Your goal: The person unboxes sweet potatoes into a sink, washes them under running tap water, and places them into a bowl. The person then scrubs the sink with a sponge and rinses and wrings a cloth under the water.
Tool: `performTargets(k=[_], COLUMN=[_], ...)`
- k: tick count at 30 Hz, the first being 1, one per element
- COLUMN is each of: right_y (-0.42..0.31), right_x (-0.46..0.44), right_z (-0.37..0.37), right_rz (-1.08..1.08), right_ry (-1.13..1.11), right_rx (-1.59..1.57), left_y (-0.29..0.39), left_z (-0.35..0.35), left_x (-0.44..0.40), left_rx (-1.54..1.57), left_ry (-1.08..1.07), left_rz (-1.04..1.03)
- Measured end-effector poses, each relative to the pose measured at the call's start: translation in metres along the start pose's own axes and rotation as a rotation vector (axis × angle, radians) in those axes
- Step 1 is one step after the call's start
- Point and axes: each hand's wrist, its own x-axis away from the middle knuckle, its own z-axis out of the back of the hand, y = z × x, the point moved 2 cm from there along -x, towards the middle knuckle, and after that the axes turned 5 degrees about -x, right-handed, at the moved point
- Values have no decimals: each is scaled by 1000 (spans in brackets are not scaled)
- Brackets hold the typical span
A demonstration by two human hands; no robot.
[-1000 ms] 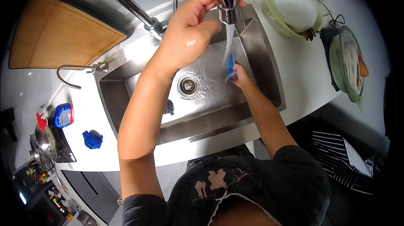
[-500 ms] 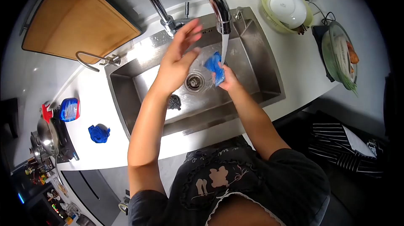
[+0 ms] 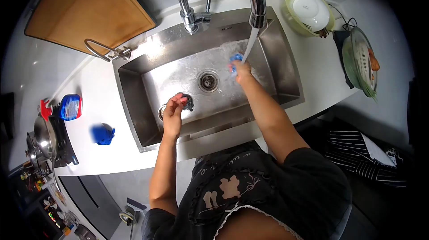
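Under the running water, my right hand point(image 3: 241, 69) is closed on a bunched blue cloth point(image 3: 236, 57) with a pale, textured side, partly hidden by the fingers. My left hand point(image 3: 172, 115) is low in the left part of the steel sink point(image 3: 156, 77), fingers loosely bent and apart. Beside its fingertips lies a dark mesh scrubber point(image 3: 188, 103); whether they touch it I cannot tell. A round metal rim point(image 3: 161, 112) shows partly behind that hand. The faucet point(image 3: 257, 10) pours onto the right hand's side, and the drain point(image 3: 208, 82) lies between the hands.
Left of the sink are a blue rag point(image 3: 103, 135), a blue spray bottle point(image 3: 70, 107) with a red top and a pan point(image 3: 44, 139). A cutting board point(image 3: 89, 12) leans behind. On the right stand a green basin point(image 3: 292, 18) with a white bowl and a lidded basket point(image 3: 359, 59).
My left hand has dropped from near the faucet to beside the scrubber. My right hand still holds the blue cloth, now more bunched. The view has shifted slightly.
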Motion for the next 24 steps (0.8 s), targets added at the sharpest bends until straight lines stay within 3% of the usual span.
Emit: performTargets(k=[4, 7, 10, 13, 19, 22, 24], right_y=[-8, -22, -22, -34, -39, -39, -39], right_x=[4, 13, 2, 10, 25, 31, 33], right_z=[-11, -19, -13, -3, 7, 7, 0], right_rz=[-32, -62, -20, -159, -221, -37, -53], right_ry=[-90, 100, 69, -9, -66, -246, -166], right_rx=[199, 372, 238, 124, -24, 158, 294], left_y=[-5, -12, -19, -20, -31, -35, -38], left_z=[3, 1, -2, -8, -13, -18, -21], left_x=[5, 3, 0, -2, -5, -5, -3], left_rx=[-66, -56, -56, -65, -68, -17, 2], left_ry=[41, 36, 31, 42, 88, 110, 112], left_rz=[-6, -23, -58, -72, -51, -35, -39])
